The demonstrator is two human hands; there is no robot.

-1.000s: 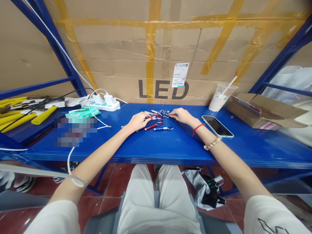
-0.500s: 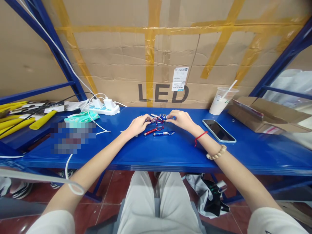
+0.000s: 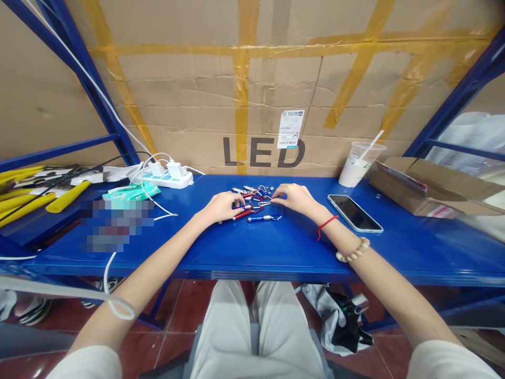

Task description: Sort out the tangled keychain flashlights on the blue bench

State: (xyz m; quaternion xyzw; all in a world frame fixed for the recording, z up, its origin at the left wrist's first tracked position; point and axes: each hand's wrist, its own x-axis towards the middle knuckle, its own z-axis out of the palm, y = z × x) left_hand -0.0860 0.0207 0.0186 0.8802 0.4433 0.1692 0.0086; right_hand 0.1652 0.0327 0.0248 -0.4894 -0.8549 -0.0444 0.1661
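Note:
A small pile of keychain flashlights (image 3: pixel 249 189), red, blue and silver with carabiner clips, lies on the blue table. My left hand (image 3: pixel 224 206) is at the pile's left side, its fingers closed on a dark purplish keychain flashlight, mostly hidden by the fingers. At the right side, my right hand (image 3: pixel 291 197) has thumb and forefinger pinched near the clip end; what sits between the tips is too small to tell. In front of the pile lie a red keychain flashlight (image 3: pixel 243 213) and a blue keychain flashlight (image 3: pixel 260 218).
To the right are a phone (image 3: pixel 355 213), a drink cup with straw (image 3: pixel 353 171) and an open cardboard box (image 3: pixel 410 192). On the left stand a power strip (image 3: pixel 173 179), a green packet (image 3: pixel 130 193) and yellow-handled items (image 3: pixel 69 196). A large carton (image 3: pixel 189 105) backs the table.
My left hand has moved slightly nearer to me, and my right hand has shifted a little right and down. The pile between them is more spread out, with more flashlights visible.

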